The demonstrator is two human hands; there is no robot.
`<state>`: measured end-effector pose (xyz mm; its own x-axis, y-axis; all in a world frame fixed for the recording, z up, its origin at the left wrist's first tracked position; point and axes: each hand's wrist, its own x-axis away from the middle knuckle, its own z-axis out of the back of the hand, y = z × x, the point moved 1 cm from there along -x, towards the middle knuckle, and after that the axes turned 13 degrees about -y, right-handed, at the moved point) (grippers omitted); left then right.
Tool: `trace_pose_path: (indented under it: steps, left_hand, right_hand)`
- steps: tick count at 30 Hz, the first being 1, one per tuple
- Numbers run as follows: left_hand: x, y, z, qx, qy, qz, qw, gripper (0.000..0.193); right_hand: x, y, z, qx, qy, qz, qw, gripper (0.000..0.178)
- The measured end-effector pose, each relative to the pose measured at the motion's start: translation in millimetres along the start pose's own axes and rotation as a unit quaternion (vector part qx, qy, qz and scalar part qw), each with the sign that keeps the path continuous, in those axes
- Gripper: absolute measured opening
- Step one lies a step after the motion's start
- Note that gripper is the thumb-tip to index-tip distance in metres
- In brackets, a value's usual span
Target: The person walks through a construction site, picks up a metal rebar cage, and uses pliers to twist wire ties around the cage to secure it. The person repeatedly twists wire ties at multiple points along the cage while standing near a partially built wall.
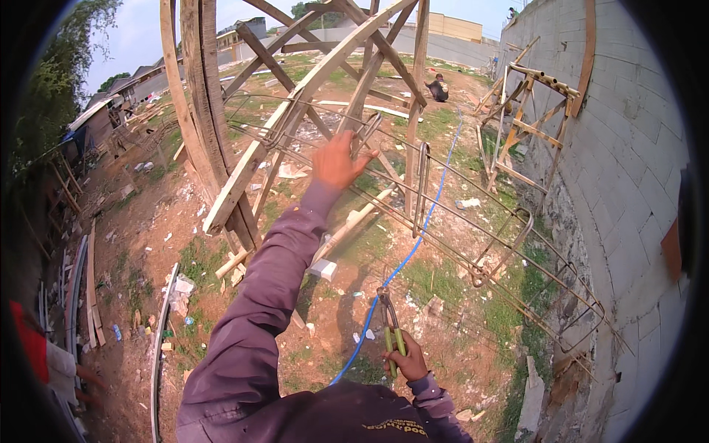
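A long cage of thin steel bars with bent stirrups [422, 190] slants through the air from the timber frame towards the block wall. My left hand [338, 162] reaches up to it, against the bars beside a stirrup, thumb spread away from the fingers; its fingertips are partly hard to make out. Low in front of my body, my right hand [410, 358] grips pincers [391, 325] by their green handles, the metal jaws pointing up and away from me. The jaws appear apart from the cage.
Crossed timber posts and braces [203, 111] stand ahead on the left. A grey block wall [620, 170] rises at right, with a wooden trestle [528, 133] beside it. A blue hose [399, 267] crosses the littered ground. One person [437, 90] crouches far off; another's arm [88, 376] shows lower left.
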<state>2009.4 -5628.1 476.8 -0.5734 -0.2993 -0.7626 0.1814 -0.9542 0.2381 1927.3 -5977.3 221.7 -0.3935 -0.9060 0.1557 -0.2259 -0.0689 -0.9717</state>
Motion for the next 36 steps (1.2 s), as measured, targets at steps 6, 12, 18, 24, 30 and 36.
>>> trace_pose_path:
  steps: [6, 12, 18, 24, 30, 36]
  left_hand:
    - [-27, -54, -16, 0.153, -0.045, 0.036, 0.987, 0.038]
    - [-48, -96, -11, 0.291, -0.068, -0.004, 0.954, 0.041]
    - [-44, -95, -19, 0.332, -0.091, 0.022, 0.939, 0.039]
    - [-44, -91, -30, 0.442, -0.088, 0.104, 0.887, 0.036]
    - [-34, -67, -30, 0.333, -0.034, 0.057, 0.941, 0.038]
    - [-23, -32, -18, 0.215, -0.044, 0.054, 0.974, 0.035]
  right_hand:
    - [-31, -19, -26, 0.024, -0.007, 0.085, 0.996, 0.063]
    - [-28, -27, -34, 0.011, 0.041, 0.081, 0.996, 0.063]
    - [-29, -2, -38, 0.007, 0.058, 0.052, 0.997, 0.062]
    - [-34, 3, -38, 0.031, 0.030, 0.063, 0.997, 0.058]
    - [-40, -4, -34, 0.011, 0.016, 0.059, 0.998, 0.056]
    - [-41, 9, -33, 0.016, 0.027, 0.081, 0.996, 0.054]
